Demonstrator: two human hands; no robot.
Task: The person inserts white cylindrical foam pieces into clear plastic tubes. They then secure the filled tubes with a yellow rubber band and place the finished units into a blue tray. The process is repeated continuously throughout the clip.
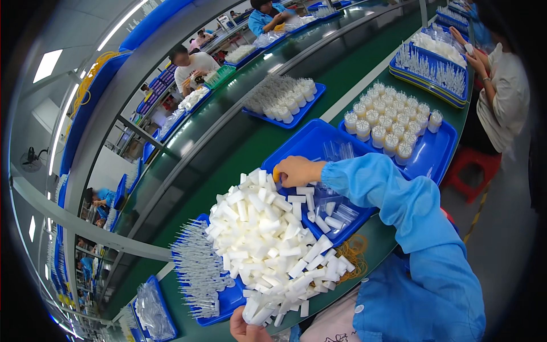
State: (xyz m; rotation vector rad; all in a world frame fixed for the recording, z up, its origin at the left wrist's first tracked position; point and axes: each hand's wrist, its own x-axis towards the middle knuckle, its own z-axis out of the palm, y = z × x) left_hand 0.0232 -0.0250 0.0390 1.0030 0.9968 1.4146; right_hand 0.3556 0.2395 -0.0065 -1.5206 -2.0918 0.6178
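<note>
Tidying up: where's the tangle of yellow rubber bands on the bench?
In the head view, lower right of centre, the bands lie right of the white cylinder heap, below a blue plastic tray.

white heap [256, 228] blocks the middle — green strip [228, 157] beyond open

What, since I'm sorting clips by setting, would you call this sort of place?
Most likely a factory assembly floor: a long green worktop bears blue trays and a heap of small white pieces, and other workers sit along it and beyond.
</note>
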